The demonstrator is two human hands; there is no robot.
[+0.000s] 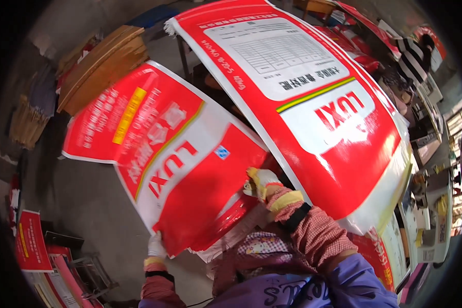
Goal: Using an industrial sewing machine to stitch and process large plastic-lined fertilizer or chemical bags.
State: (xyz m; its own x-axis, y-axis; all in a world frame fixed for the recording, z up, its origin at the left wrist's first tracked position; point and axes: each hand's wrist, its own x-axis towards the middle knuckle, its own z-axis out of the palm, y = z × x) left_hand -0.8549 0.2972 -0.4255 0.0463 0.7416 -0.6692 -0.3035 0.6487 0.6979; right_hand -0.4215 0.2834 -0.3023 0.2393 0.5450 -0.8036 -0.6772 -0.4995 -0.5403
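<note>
Purple garment (364, 280) nearest; right hand (264, 184) grips a red-and-white sack (190, 185); left hand (157, 246), grip unclear; apparently mid-positioning, next needing steadiness.

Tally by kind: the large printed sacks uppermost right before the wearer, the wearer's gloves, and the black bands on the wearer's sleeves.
Large glossy red-and-white printed sacks: 2
White-and-yellow gloves: 2
Black sleeve bands: 2
Total: 6
</note>
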